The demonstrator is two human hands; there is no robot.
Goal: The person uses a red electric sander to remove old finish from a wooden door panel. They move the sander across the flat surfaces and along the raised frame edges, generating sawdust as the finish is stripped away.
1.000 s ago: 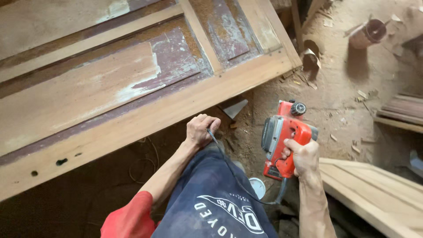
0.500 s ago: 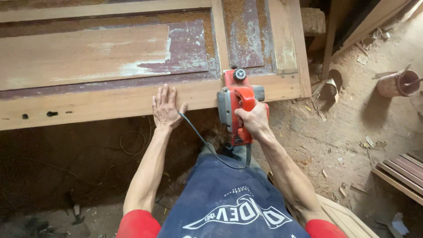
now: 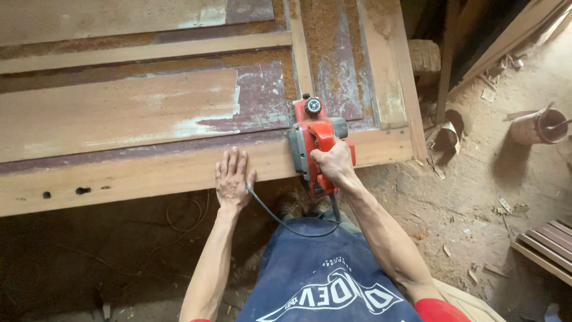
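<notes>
A large old wooden door (image 3: 137,113) lies flat in front of me, with patches of worn purple paint and sawdust on its panels. My right hand (image 3: 333,164) grips the handle of a red electric planer (image 3: 313,140), which rests on the door's near rail. My left hand (image 3: 233,179) lies flat, fingers spread, on that same rail just left of the planer. The planer's black cord (image 3: 280,220) loops down between my arms.
The dirt floor (image 3: 476,197) to the right is strewn with wood scraps and shavings. A rusty tin can (image 3: 536,126) stands at the right. Stacked wooden slats (image 3: 545,247) lie at the lower right. Thin cables (image 3: 179,214) trail on the floor below the door's edge.
The planer was lifted from beside my leg up onto the door's near rail. My left hand went from a bent grip at the edge to lying flat on the rail.
</notes>
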